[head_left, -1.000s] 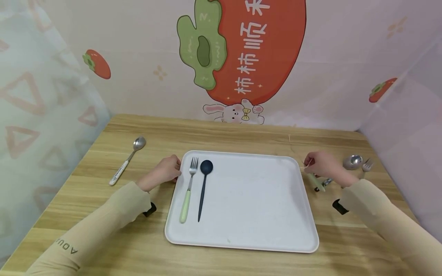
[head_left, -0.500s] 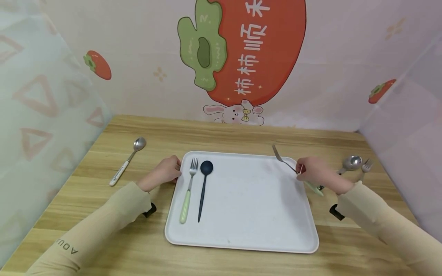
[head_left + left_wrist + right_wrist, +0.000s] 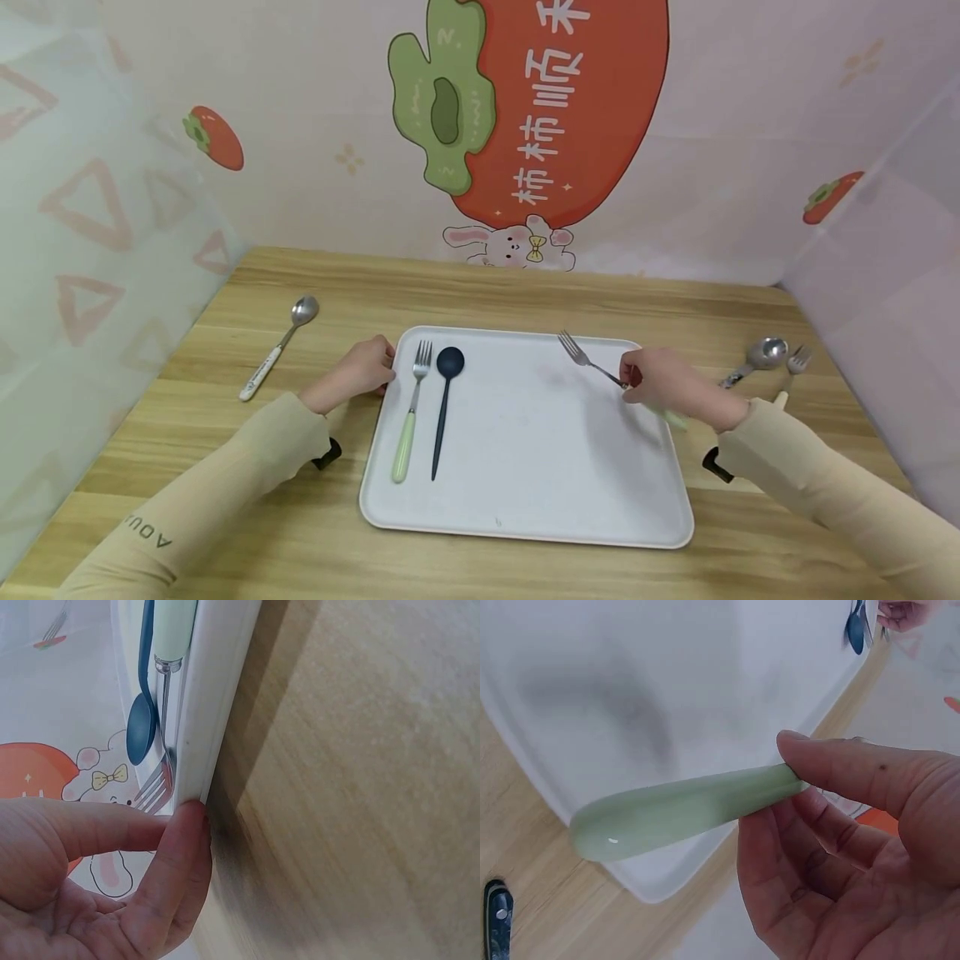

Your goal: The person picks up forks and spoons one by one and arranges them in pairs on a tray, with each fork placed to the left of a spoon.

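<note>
My right hand (image 3: 667, 379) pinches a fork (image 3: 576, 351) near the top of its pale green handle (image 3: 675, 811), holding it over the right side of the white tray (image 3: 536, 454). The tines point to the far left. At the tray's left edge, my left hand (image 3: 365, 367) grips the rim between thumb and fingers (image 3: 180, 840). Inside the tray, along its left side, lie another green-handled fork (image 3: 406, 442) and a dark blue spoon (image 3: 450, 364), side by side.
Left of the tray lies a spoon with a white patterned handle (image 3: 262, 372). To the right, partly behind my right arm, are a spoon with a dark patterned handle (image 3: 767, 353) and a small fork (image 3: 798, 360). A printed cloth wall (image 3: 300, 200) closes off the table's back.
My right hand has lifted the green-handled fork from the table right of the tray and carried it left over the tray. The left hand stays at the rim.
</note>
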### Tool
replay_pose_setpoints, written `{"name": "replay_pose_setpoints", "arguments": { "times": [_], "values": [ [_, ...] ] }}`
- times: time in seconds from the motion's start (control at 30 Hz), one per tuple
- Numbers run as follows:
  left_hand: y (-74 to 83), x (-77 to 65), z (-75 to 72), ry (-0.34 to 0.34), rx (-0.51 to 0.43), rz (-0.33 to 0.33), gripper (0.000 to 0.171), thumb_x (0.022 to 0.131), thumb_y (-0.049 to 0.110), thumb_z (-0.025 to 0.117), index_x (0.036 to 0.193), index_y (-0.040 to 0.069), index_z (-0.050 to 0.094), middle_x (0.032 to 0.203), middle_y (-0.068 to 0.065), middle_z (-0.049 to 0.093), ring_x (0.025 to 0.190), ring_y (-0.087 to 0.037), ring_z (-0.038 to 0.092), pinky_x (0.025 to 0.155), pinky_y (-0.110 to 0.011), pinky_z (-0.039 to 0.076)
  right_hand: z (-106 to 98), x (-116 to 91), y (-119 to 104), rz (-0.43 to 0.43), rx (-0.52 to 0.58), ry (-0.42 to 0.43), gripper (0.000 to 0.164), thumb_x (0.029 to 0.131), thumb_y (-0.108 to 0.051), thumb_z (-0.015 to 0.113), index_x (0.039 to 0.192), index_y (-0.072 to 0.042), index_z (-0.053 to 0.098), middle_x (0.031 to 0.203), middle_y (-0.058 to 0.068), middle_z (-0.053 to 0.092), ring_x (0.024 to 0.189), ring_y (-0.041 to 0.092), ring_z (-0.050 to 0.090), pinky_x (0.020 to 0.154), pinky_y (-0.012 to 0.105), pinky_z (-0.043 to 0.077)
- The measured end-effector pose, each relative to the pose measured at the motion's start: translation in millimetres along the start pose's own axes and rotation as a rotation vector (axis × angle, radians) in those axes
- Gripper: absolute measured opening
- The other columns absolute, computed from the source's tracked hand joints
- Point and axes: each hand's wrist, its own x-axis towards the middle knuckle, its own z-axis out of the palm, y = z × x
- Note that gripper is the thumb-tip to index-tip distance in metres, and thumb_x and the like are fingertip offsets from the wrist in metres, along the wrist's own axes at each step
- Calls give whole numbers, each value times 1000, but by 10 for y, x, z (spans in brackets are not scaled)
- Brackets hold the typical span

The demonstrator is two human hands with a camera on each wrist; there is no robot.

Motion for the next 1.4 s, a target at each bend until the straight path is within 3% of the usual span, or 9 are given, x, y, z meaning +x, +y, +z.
{"name": "replay_pose_setpoints", "arguments": {
  "times": [0.53, 0.87, 1.13, 1.4],
  "values": [
    [-5, -3, 3, -2, 18, 0, 29, 84, -2, 54, 109, -11, 43, 90, -22, 57, 60, -18, 58, 52, -25, 53, 126, 32, -253, -22, -5, -71, 13, 76, -10, 70, 75, -11, 57, 65, -2, 52, 60, 13, 45, 56, 25, 39],
    [-4, 0, 4, -1, 13, -13, 28, 84, -1, 54, 109, -10, 43, 91, -22, 56, 62, -19, 58, 53, -26, 53, 228, 29, -399, -128, 23, -6, 17, 72, -10, 72, 70, -11, 55, 60, -4, 47, 58, 9, 42, 56, 23, 37],
    [-9, 4, 10, 1, 20, -12, 28, 85, -1, 54, 108, -10, 43, 90, -21, 56, 61, -18, 58, 54, -26, 53, 323, 54, -535, -111, 52, -40, 16, 75, -11, 72, 72, -12, 56, 61, -4, 47, 59, 10, 42, 55, 22, 36],
    [1, -8, 5, -4, 4, -13, 27, 85, -2, 54, 108, -10, 43, 91, -22, 56, 62, -18, 58, 54, -26, 53, 429, 80, -595, -120, 111, -2, 16, 74, -10, 72, 69, -12, 57, 60, -6, 48, 57, 8, 42, 54, 20, 37]
  ]
}}
